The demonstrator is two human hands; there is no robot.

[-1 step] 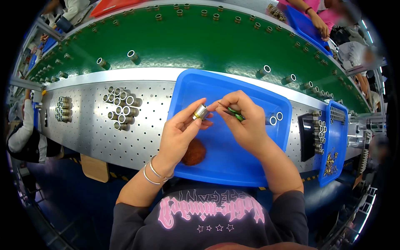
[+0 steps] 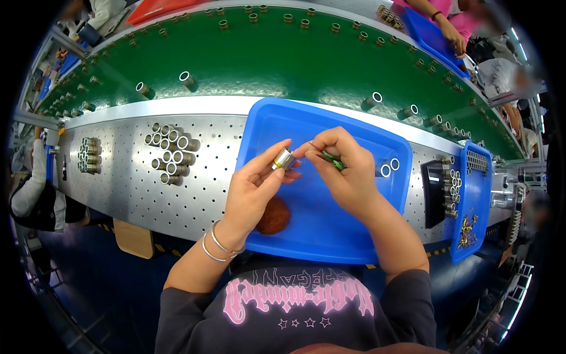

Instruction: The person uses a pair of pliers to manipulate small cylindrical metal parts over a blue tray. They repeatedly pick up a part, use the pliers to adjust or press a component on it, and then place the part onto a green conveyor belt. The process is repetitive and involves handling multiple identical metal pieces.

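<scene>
From my remote seat I saw the left hand (image 2: 250, 190) clamped on a short, yellow-banded silvery metal cylinder (image 2: 285, 158) above the blue plastic tray (image 2: 330, 236). Its long axis slanted up rightward; just beside, the right hand (image 2: 352, 176) pinched a slim green-handled tool (image 2: 335, 162).

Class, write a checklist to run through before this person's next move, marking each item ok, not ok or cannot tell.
1. Left hand grips the metal cylinder: ok.
2. Right hand grips the green tool: ok.
3. Both hands are over the blue tray: ok.
4. Tool tip touches the cylinder: cannot tell, too small.
5. Tray is free of loose items: not ok, a brown round pad lies inside.
6. Wrists are bare: not ok, bangles on the left.
</scene>
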